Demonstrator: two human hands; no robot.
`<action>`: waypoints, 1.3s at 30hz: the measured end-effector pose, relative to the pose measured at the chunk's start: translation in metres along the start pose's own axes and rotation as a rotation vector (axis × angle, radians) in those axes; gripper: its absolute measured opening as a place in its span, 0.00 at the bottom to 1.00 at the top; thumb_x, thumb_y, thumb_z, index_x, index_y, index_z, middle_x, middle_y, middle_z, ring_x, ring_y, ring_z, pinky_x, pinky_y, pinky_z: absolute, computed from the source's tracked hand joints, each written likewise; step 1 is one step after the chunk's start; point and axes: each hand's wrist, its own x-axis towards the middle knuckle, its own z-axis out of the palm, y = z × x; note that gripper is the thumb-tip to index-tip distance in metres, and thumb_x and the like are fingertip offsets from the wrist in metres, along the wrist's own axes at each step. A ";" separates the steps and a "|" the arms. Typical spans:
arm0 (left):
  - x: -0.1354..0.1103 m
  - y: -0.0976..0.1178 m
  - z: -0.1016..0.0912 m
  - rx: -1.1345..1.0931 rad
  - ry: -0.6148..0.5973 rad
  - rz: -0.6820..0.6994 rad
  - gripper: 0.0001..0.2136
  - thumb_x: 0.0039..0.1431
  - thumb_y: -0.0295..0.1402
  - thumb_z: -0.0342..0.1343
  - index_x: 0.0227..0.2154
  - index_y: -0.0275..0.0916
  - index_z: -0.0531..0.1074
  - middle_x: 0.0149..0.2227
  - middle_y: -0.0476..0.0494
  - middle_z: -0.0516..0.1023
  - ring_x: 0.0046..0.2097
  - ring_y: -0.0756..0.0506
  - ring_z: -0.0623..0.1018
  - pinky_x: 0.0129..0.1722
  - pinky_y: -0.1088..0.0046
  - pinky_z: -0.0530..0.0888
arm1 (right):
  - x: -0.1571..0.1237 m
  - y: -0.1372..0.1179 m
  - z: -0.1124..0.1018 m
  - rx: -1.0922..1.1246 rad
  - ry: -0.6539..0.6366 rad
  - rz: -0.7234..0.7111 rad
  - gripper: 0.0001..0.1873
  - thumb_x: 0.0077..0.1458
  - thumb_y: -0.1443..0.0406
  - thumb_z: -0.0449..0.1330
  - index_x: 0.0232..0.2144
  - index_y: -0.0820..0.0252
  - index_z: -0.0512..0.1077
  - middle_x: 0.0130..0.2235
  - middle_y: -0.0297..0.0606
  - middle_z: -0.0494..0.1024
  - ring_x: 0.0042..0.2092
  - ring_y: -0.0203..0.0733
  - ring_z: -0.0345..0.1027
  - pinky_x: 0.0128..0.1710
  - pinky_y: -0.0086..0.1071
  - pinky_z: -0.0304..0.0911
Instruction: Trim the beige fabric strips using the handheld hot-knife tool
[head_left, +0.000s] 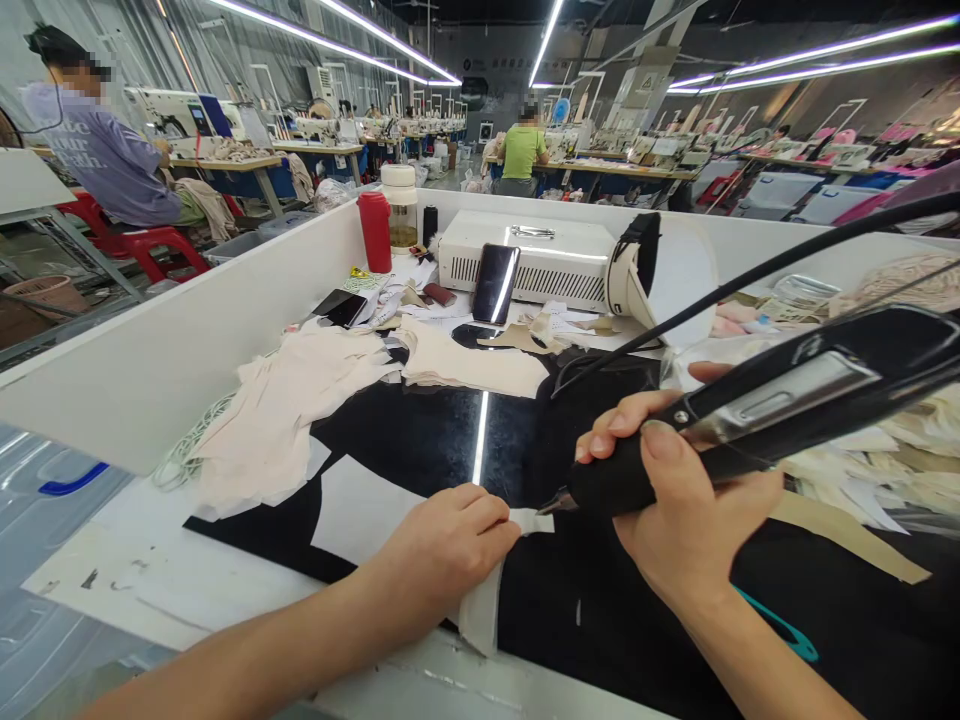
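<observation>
My right hand [686, 510] is wrapped round a thick black corded handheld power tool [810, 380] with a silver lever and a narrow metal tip. That tip meets a small white fabric strip [536, 521] on the black work surface [570, 610]. Just left of the tip, my left hand [454, 540] has its fingers closed and pressed down on the strip, hiding part of it. Beneath this hand, a pale fabric band [482, 612] runs toward the front edge. A white flat piece [367, 510] lies to the left, partly under the hand.
Cream fabric pieces [277, 400] are piled at left, with another stack [472, 360] farther back. A phone [496, 284] leans on a white vented box [525, 255]. A red cup [374, 232] stands behind. Teal-handled object [784, 625] lies by my right wrist. Co-workers sit beyond the white wall.
</observation>
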 end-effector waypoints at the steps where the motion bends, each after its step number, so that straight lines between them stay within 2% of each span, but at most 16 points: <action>1: 0.000 0.000 0.000 -0.006 -0.006 -0.003 0.13 0.78 0.16 0.53 0.51 0.37 0.78 0.46 0.42 0.82 0.46 0.43 0.82 0.49 0.65 0.85 | -0.001 -0.001 0.001 0.022 -0.002 0.004 0.28 0.58 0.57 0.85 0.55 0.47 0.77 0.32 0.25 0.82 0.26 0.40 0.76 0.25 0.35 0.80; 8: 0.000 0.000 -0.003 -0.038 0.001 -0.004 0.15 0.78 0.16 0.52 0.54 0.38 0.78 0.45 0.42 0.82 0.47 0.43 0.83 0.50 0.66 0.85 | -0.010 -0.004 0.003 0.067 -0.111 0.023 0.27 0.60 0.56 0.84 0.55 0.46 0.78 0.32 0.27 0.82 0.26 0.41 0.77 0.25 0.36 0.80; 14: 0.000 0.000 -0.004 -0.064 -0.001 -0.009 0.13 0.79 0.17 0.53 0.55 0.36 0.78 0.46 0.42 0.83 0.48 0.42 0.83 0.50 0.65 0.85 | -0.011 -0.002 0.003 0.050 -0.109 0.020 0.25 0.63 0.58 0.83 0.56 0.45 0.78 0.33 0.27 0.83 0.27 0.41 0.77 0.26 0.37 0.81; 21: 0.000 -0.001 -0.004 -0.043 -0.028 0.000 0.14 0.77 0.15 0.51 0.51 0.37 0.78 0.46 0.42 0.82 0.48 0.43 0.82 0.52 0.65 0.85 | -0.004 -0.006 -0.005 0.022 -0.031 0.000 0.28 0.58 0.56 0.85 0.55 0.47 0.78 0.32 0.26 0.82 0.26 0.40 0.75 0.25 0.34 0.79; 29: 0.002 0.000 -0.008 -0.036 -0.052 -0.012 0.15 0.75 0.15 0.51 0.52 0.39 0.77 0.47 0.42 0.82 0.48 0.42 0.82 0.51 0.65 0.84 | -0.007 -0.002 -0.009 -0.009 -0.033 -0.005 0.28 0.58 0.55 0.84 0.55 0.46 0.77 0.32 0.26 0.81 0.26 0.41 0.75 0.25 0.36 0.79; 32: 0.002 0.003 -0.011 -0.016 -0.022 -0.002 0.15 0.75 0.15 0.52 0.53 0.38 0.76 0.47 0.41 0.82 0.48 0.42 0.83 0.52 0.64 0.85 | -0.007 -0.002 -0.008 -0.054 -0.029 -0.001 0.27 0.60 0.55 0.83 0.55 0.45 0.76 0.33 0.26 0.80 0.26 0.40 0.75 0.25 0.37 0.79; 36: -0.007 0.012 -0.016 -0.046 0.043 -0.100 0.18 0.71 0.11 0.49 0.53 0.36 0.74 0.52 0.38 0.83 0.49 0.42 0.83 0.51 0.65 0.86 | -0.009 -0.006 -0.009 -0.059 -0.044 0.011 0.26 0.61 0.56 0.83 0.55 0.46 0.76 0.33 0.25 0.80 0.27 0.40 0.76 0.27 0.36 0.79; 39: -0.016 0.020 -0.019 -0.071 0.035 -0.195 0.22 0.66 0.08 0.48 0.54 0.37 0.73 0.53 0.39 0.83 0.50 0.41 0.84 0.51 0.65 0.87 | -0.014 -0.011 -0.013 -0.062 -0.060 0.010 0.26 0.62 0.59 0.83 0.56 0.46 0.77 0.34 0.27 0.81 0.29 0.42 0.77 0.28 0.37 0.79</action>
